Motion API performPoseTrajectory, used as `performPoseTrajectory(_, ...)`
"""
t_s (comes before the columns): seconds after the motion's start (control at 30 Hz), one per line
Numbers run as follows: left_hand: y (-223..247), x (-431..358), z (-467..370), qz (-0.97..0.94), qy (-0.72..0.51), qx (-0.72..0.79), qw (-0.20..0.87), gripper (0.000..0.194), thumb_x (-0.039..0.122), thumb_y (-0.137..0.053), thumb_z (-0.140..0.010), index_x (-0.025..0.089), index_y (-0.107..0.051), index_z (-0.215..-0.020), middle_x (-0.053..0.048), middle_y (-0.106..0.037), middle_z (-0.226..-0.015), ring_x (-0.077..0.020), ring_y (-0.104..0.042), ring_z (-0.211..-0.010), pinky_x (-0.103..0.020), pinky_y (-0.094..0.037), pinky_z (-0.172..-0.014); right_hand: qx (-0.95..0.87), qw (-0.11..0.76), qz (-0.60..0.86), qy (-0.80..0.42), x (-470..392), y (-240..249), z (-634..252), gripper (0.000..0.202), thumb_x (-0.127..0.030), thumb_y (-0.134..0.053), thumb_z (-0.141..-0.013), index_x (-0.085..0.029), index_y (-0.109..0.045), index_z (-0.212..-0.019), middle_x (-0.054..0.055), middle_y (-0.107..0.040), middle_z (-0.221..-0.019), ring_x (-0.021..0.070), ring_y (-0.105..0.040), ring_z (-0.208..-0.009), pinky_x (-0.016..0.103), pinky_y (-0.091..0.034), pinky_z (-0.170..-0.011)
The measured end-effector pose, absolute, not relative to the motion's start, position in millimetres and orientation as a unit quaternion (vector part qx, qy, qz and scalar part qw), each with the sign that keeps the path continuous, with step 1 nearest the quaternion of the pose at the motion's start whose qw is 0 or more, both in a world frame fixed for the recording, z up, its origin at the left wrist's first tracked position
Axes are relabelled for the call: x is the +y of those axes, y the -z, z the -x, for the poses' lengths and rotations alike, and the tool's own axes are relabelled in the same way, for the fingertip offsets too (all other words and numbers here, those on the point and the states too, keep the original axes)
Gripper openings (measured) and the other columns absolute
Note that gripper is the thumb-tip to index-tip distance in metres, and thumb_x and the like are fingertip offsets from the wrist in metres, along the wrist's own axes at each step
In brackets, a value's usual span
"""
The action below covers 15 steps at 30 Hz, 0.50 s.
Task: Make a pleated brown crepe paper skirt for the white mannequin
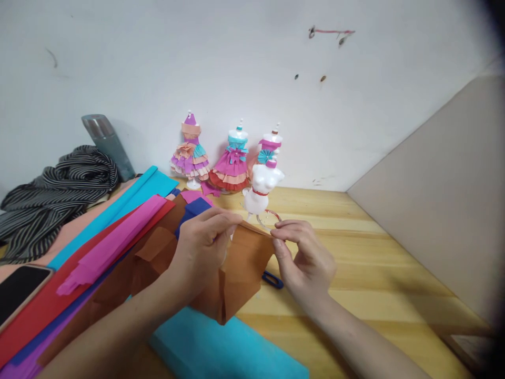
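Observation:
Between my two hands a sheet of brown crepe paper (244,263) is stretched along its folded top edge. My left hand (203,250) pinches that edge at its left end, fingers closed. At the right corner the thumb and fingertips of my right hand (303,258) are closed on the same sheet. Just behind the paper stands a small white mannequin (263,181) with a red band at its waist and a pink one at its neck. A dark blue scissors handle (273,280) shows under the paper's right side; the rest of it is hidden.
Dressed mannequins, one in purple and peach (190,152), one in pink and red (232,163), stand by the wall, with another (270,142) partly hidden. Coloured crepe sheets (118,226), a phone (21,292), striped cloth (67,195) and a bottle (108,147) lie left. Blue paper (229,347) lies in front.

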<state>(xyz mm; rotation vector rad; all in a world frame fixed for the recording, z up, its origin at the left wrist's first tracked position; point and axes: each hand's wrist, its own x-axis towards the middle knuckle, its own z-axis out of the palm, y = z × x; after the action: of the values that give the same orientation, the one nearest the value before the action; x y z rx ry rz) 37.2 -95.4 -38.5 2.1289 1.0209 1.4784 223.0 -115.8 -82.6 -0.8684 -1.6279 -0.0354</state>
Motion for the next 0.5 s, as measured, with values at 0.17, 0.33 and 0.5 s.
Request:
performPoseTrajectory(0.17, 34, -98, -37, -0.716, -0.476, 0.438, 0.263, 0.012, 0.015, -0.058, -0.081, 0.017, -0.069, -0.076, 0.000, -0.067, -0.069, -0.0113, -0.061, -0.063, -0.020, -0.046, -0.057, -0.695, 0.595, 0.401, -0.037, -119, 77, -225, 0.018, -0.006, -0.058, -0.082, -0.023, -0.060, -0.086, 0.003, -0.059, -0.080, 0.0211, -0.058, -0.083, 0.040, -0.048, -0.077)
performPoseTrajectory(0.33, 34, -96, -38, -0.640, -0.428, 0.464, 0.438, 0.008, 0.022, -0.057, -0.077, 0.017, -0.063, -0.077, 0.001, -0.066, -0.064, -0.0104, -0.057, -0.051, -0.021, -0.044, -0.049, -0.687, 0.549, 0.473, -0.052, -121, 67, -231, 0.009, -0.016, -0.060, -0.082, -0.021, -0.062, -0.075, 0.000, -0.055, -0.070, 0.0161, -0.054, -0.069, 0.032, -0.045, -0.067)
performPoseTrajectory(0.5, 34, -92, -41, -0.578, -0.421, 0.451, 0.534, 0.007, 0.022, -0.059, -0.073, 0.016, -0.059, -0.076, 0.000, -0.066, -0.060, -0.0121, -0.063, -0.051, -0.020, -0.045, -0.049, -0.633, 0.514, 0.547, -0.188, -120, 64, -233, 0.011, -0.024, -0.061, -0.079, -0.019, -0.063, -0.070, -0.008, -0.036, -0.047, 0.0084, -0.035, -0.043, 0.024, -0.031, -0.045)
